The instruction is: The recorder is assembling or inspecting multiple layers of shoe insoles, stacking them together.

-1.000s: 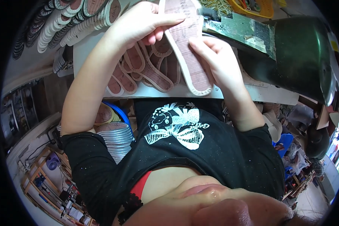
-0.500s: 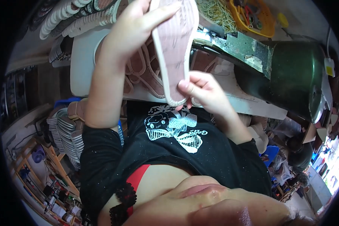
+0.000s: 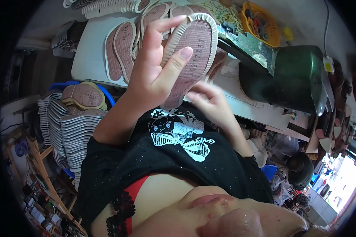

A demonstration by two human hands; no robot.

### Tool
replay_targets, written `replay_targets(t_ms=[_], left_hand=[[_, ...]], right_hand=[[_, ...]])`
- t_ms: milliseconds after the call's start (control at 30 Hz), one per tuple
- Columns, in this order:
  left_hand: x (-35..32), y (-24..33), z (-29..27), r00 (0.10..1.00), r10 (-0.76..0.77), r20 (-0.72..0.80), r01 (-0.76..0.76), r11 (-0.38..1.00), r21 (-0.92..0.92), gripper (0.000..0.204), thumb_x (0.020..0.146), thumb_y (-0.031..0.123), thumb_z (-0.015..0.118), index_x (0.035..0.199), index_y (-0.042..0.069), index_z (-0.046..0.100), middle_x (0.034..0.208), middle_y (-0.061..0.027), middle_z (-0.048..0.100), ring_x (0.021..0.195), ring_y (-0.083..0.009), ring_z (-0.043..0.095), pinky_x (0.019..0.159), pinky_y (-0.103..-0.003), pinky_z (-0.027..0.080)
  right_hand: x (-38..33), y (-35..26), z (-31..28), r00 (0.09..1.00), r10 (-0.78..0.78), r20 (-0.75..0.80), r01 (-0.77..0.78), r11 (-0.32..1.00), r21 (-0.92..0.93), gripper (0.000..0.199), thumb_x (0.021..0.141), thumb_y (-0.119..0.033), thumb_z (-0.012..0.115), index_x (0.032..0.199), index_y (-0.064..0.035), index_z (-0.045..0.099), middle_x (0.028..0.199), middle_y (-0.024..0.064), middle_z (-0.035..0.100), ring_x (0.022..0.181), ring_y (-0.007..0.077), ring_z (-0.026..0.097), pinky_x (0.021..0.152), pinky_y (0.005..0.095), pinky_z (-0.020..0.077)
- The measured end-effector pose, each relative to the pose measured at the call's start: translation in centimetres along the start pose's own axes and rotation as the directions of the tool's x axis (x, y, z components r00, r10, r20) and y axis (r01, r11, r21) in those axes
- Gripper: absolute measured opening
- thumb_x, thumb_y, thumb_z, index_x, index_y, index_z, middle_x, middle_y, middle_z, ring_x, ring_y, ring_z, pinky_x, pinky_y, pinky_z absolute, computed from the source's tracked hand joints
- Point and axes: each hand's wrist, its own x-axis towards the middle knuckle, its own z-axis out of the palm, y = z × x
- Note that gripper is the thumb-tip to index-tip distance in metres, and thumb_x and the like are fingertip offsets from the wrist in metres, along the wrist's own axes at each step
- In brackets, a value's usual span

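Note:
My left hand [image 3: 156, 75] holds up a pinkish-brown shoe sole piece [image 3: 195, 45] with a pleated cream binding round its wide end. The thumb lies across its marked face, and the index finger reaches up to the top edge. The piece leans, wide end up, narrow end down over my shirt. Close to its lower part is my right hand [image 3: 214, 103], smeared by motion; whether its fingers touch the piece cannot be told. Behind, several similar bound sole pieces [image 3: 124, 47] lie on the white table [image 3: 89, 55].
A dark green machine [image 3: 296, 75] stands on the right of the table. Behind it are a yellow basket [image 3: 275, 38] of tools and a heap of pale strips [image 3: 225, 15]. Tied stacks of sole pieces [image 3: 83, 134] stand at my left by a blue tub [image 3: 108, 94].
The sole piece has come lower and tilted, so its wide bound end now shows fully. My left hand has moved down with it. My right hand no longer pinches the narrow end.

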Motion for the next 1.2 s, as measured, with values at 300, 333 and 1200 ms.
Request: replay_targets(t_ms=[300, 333, 1200], left_hand=[[-2.7, 0.1, 2.4, 0.976, 0.186, 0.116, -0.213, 0.927, 0.309, 0.054, 0.087, -0.003, 0.057, 0.138, -0.002, 0.037, 0.122, -0.0211, 0.058, 0.104, -0.0374, 0.062, 0.084, -0.037, 0.051], [-2.9, -0.4, 2.6, 0.975, 0.194, 0.111, -0.219, 0.928, 0.302, 0.054, 0.087, -0.003, 0.057, 0.138, -0.002, 0.037, 0.122, -0.0211, 0.058, 0.104, -0.0374, 0.062, 0.084, -0.037, 0.051], [-3.3, -0.8, 3.7, 0.941, 0.331, 0.066, -0.318, 0.805, 0.501, 0.065, 0.082, -0.005, 0.052, 0.144, -0.004, 0.031, 0.129, -0.026, 0.052, 0.112, -0.0418, 0.057, 0.095, -0.046, 0.047]], right_hand=[[0.9, -5.6, 0.4, 0.684, -0.255, -0.684, 0.523, 0.825, 0.216, 0.02, 0.087, 0.0, 0.067, 0.105, 0.0023, 0.06, 0.094, 0.0029, 0.062, 0.082, 0.0062, 0.057, 0.073, 0.0188, 0.0456], [1.2, -5.7, 0.6, 0.683, -0.261, -0.682, 0.522, 0.828, 0.206, 0.02, 0.087, 0.0, 0.067, 0.105, 0.0023, 0.06, 0.094, 0.0029, 0.062, 0.082, 0.0062, 0.057, 0.073, 0.0188, 0.0456], [1.3, -6.6, 1.6, 0.645, -0.229, -0.729, 0.585, 0.761, 0.279, 0.013, 0.088, 0.002, 0.063, 0.099, 0.0033, 0.056, 0.097, 0.0053, 0.059, 0.084, 0.0082, 0.054, 0.076, 0.0198, 0.0437]])
